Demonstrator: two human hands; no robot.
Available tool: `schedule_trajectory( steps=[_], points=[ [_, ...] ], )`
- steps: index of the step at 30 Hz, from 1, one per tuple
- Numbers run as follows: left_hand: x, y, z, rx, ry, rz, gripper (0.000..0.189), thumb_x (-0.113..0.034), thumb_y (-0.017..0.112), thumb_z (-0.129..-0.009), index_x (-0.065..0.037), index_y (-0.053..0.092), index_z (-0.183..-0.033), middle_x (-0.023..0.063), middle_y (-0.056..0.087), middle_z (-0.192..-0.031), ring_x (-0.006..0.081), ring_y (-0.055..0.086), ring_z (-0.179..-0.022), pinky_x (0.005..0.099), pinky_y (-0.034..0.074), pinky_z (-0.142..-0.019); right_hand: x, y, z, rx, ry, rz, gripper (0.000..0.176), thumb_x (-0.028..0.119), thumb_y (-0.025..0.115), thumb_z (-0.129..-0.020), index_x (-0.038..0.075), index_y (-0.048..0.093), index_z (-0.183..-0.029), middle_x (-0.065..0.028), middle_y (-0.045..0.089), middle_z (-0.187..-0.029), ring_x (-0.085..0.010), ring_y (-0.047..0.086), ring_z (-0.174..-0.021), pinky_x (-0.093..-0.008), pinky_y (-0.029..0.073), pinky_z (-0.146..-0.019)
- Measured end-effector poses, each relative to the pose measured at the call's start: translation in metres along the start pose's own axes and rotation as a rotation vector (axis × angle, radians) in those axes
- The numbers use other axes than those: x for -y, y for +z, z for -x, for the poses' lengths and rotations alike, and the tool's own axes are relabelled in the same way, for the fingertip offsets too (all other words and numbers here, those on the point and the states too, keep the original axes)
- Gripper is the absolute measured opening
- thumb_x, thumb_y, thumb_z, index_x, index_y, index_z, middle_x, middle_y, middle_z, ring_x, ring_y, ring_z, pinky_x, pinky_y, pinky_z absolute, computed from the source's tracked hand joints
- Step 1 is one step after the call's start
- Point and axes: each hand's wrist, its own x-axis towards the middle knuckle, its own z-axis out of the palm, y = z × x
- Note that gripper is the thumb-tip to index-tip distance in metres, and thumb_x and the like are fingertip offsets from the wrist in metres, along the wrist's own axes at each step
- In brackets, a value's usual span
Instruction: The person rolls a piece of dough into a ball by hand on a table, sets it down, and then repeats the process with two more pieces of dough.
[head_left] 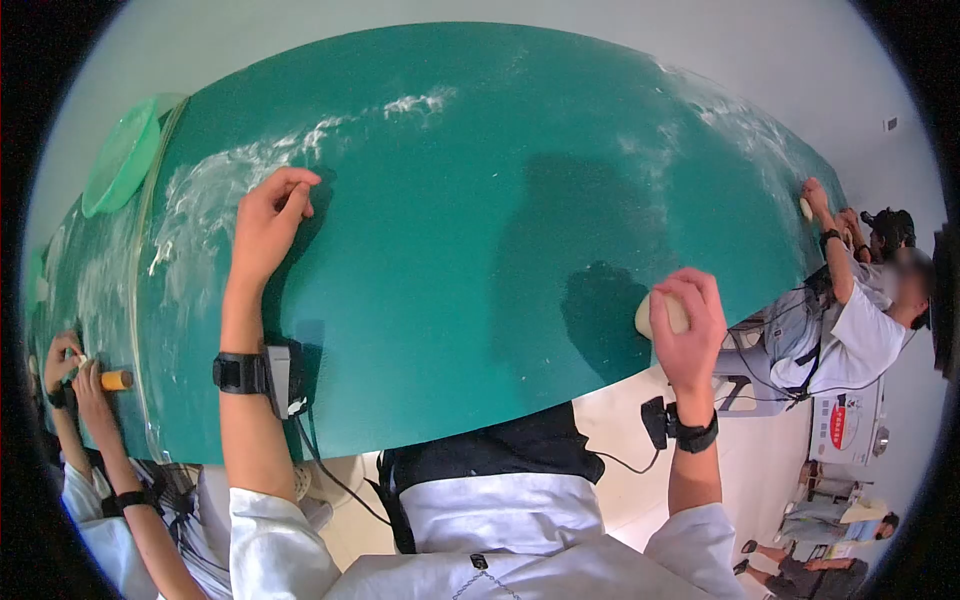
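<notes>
My right hand [695,325] is wrapped over a smooth, pale lump of dough [645,317] near the front edge of the green table [440,260]. Part of the dough is hidden behind my fingers. On the left, my left hand [270,225] is above the table beside a smear of white flour [215,175]. Its fingers are curled, thumb against the index finger; whether anything small is pinched there is hidden.
A green plastic basin [122,160] stands at the table's left end. A person's hands [75,368] work at left beside an orange cylinder [116,380]. At right, another person's hand [815,195] holds a pale lump. Cables hang from my wrist straps.
</notes>
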Motion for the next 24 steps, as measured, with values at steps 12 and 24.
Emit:
schedule_trajectory(
  steps=[12,24],
  points=[
    [-0.007,-0.001,0.002,0.030,-0.073,-0.030,0.016,-0.013,0.055,-0.100,-0.005,0.066,-0.108,-0.0009,0.060,-0.077,0.0077,0.056,-0.073,0.0242,0.044,-0.066,0.002,0.010,-0.006,0.037,0.042,0.012,0.015,0.013,0.077,-0.076,0.005,0.068,-0.085,-0.0112,0.067,-0.093,-0.0313,0.066,-0.087,-0.0385,0.054,-0.076],
    [-0.002,0.001,-0.002,-0.011,-0.060,-0.062,0.016,-0.010,0.056,-0.097,-0.004,0.069,-0.104,-0.0006,0.060,-0.072,0.0073,0.058,-0.069,0.0242,0.044,-0.063,0.000,0.022,-0.005,0.142,-0.020,0.042,0.014,0.012,0.076,-0.075,0.007,0.068,-0.085,-0.0114,0.069,-0.092,-0.0312,0.066,-0.082,-0.0386,0.054,-0.072]
  ],
)
